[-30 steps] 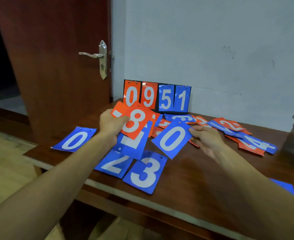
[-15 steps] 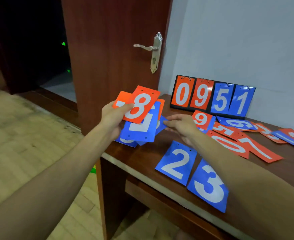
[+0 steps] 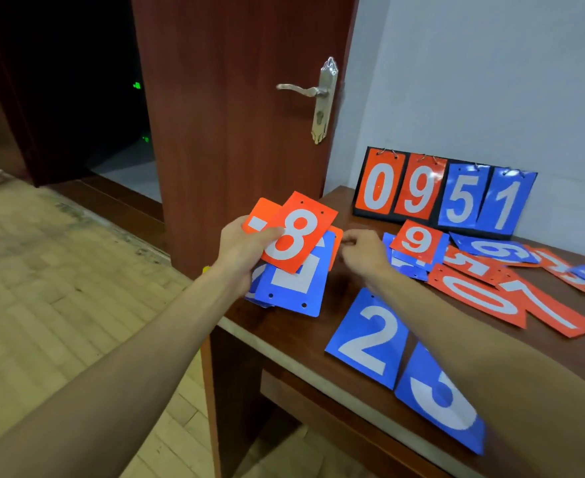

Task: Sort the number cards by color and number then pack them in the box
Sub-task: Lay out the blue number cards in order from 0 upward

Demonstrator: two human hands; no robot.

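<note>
**Two hands at the card fan, left one gripping**

Your left hand point(image 3: 246, 250) grips a fan of cards point(image 3: 296, 291) over the near left corner of the table point(image 3: 284, 331). The thumb point(image 3: 270, 233) lies across the face and clamps the orange 8 point(image 3: 299, 236) on top. The other fingers are behind the fan, hidden. A second orange card point(image 3: 260, 213) peeks out from behind the 8 on the thumb side. Below the thumb, blue cards hang down with punched holes at their lower edge, digits mostly covered.

Your right hand point(image 3: 362, 258) sits just off the fan's right edge. Its fingers curl in toward an orange card edge there. Pinching it or only near it: cannot tell.

Just beyond your right knuckles, an orange 9 point(image 3: 417, 241) lies on top of blue cards. Further out from those fingers is a loose heap of orange and blue cards, among them an orange 0 point(image 3: 477, 294) and a blue 6 point(image 3: 494, 248).

Beneath your right forearm, flat on the table, are a blue 2 point(image 3: 367, 339) and a blue 3 point(image 3: 439, 405), side by side.

Well past your right fingertips, a scoreboard stand point(image 3: 446, 193) is upright by the wall point(image 3: 474, 81), showing 0 and 9 in orange, 5 and 1 in blue.

Beyond your left fingers is a wooden door point(image 3: 232, 132) with a metal handle point(image 3: 301, 89).
</note>
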